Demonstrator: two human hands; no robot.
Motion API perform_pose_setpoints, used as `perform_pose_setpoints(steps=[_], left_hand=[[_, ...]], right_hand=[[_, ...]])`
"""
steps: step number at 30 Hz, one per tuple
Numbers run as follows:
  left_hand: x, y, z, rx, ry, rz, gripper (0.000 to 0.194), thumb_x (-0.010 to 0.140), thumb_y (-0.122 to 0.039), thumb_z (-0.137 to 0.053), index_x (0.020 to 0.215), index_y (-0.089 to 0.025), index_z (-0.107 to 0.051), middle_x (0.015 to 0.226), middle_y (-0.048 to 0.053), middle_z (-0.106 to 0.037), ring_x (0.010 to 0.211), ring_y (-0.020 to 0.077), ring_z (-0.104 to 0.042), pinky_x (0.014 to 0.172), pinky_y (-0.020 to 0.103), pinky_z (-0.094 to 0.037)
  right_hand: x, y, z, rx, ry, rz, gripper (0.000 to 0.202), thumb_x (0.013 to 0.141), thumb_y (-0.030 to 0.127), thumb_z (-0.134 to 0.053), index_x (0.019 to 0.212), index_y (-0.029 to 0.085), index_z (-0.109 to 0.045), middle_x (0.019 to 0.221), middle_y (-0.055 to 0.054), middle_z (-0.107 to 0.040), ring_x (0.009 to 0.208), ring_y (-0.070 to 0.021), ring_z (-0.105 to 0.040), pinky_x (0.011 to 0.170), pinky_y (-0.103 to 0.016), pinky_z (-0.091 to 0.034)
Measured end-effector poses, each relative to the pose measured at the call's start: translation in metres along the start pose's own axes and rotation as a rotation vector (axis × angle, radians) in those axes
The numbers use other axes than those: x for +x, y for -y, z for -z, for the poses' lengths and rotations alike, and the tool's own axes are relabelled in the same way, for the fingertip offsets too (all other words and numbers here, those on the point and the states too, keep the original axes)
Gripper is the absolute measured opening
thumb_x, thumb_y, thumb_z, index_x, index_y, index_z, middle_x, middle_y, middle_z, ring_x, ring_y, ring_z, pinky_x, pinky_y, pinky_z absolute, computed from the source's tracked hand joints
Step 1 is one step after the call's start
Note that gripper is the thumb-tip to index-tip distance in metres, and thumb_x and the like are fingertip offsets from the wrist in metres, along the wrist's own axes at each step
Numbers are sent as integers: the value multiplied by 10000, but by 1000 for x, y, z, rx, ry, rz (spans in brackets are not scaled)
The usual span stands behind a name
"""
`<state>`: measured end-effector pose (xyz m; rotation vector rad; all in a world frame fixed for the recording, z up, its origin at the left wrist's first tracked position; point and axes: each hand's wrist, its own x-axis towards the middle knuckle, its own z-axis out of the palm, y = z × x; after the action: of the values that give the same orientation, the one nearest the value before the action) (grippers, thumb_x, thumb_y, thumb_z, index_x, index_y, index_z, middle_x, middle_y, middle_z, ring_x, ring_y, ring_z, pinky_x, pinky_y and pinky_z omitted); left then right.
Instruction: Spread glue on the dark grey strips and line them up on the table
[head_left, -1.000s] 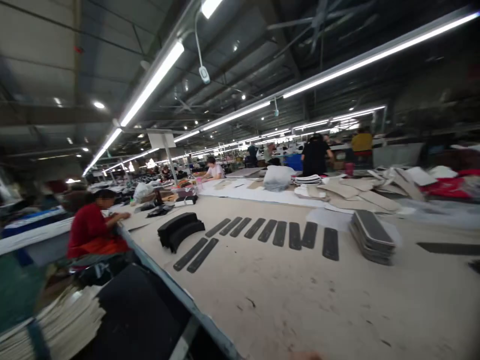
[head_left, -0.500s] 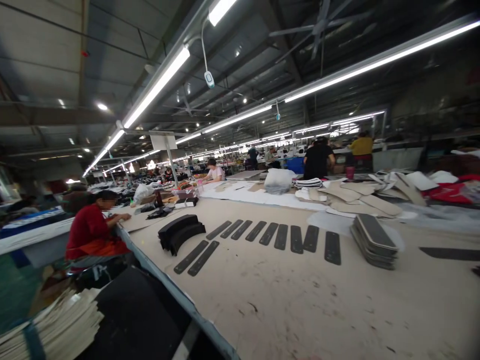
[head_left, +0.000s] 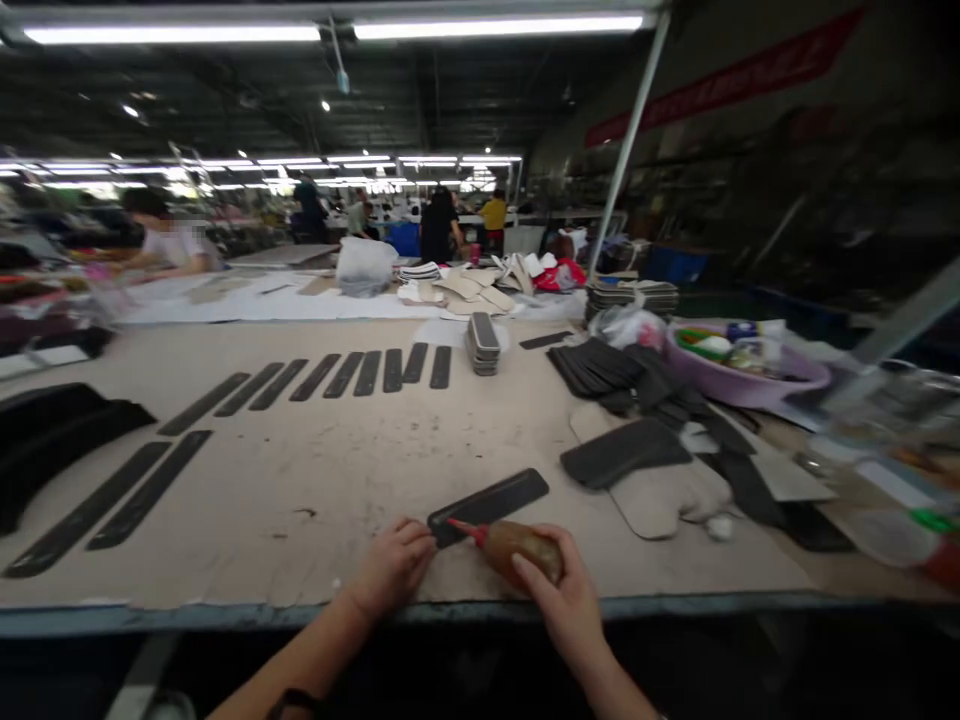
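Observation:
My right hand is wrapped round a brown squeeze bottle with a red nozzle. The nozzle tip points left, over the near end of a dark rounded strip lying on the table. At that same end of the strip, my left hand has its fingers bent together; whether they pinch the strip's edge is too small to tell. Farther back, several similar dark strips lie in a slanting row, and behind them to the right stands a stack of grey-topped pieces.
Curved black pieces lie at the left edge. On the right are dark cut pieces, a larger dark panel and a purple basin of items. A metal pole rises behind. People work farther back.
The view has swung right and down, bringing both my hands, the bottle and the near strip into sight. The person in red at the left is out of the picture.

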<state>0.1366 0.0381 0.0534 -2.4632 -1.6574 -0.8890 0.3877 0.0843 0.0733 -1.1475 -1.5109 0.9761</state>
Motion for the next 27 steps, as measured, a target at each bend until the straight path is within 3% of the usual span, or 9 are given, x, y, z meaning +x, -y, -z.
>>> perform_pose_setpoints(steps=[4, 15, 27], left_hand=[[1, 8, -3, 60, -77, -39, 182, 871, -181, -481, 899, -194, -661, 857, 40, -656, 838, 145, -569, 769, 267, -513], [3, 7, 2, 47, -61, -50, 198, 884, -180, -466, 897, -185, -664, 885, 40, -659, 847, 130, -568, 798, 257, -506], [6, 9, 6, 103, -63, -89, 225, 890, -200, -454, 881, -191, -679, 881, 35, -668, 842, 128, -585, 786, 244, -523]], right_hand=[[2, 9, -7, 23, 12, 12, 326, 708, 338, -654, 984, 203, -545, 942, -58, -634, 869, -238, -615, 778, -370, -519], [-1, 15, -22, -47, 48, 119, 278, 698, 200, -631, 965, 210, -552, 921, -32, -587, 868, -204, -577, 796, -335, -492], [5, 22, 6, -159, -31, 92, 249, 693, 211, -613, 933, 210, -548, 901, -30, -581, 860, -214, -568, 786, -346, -478]])
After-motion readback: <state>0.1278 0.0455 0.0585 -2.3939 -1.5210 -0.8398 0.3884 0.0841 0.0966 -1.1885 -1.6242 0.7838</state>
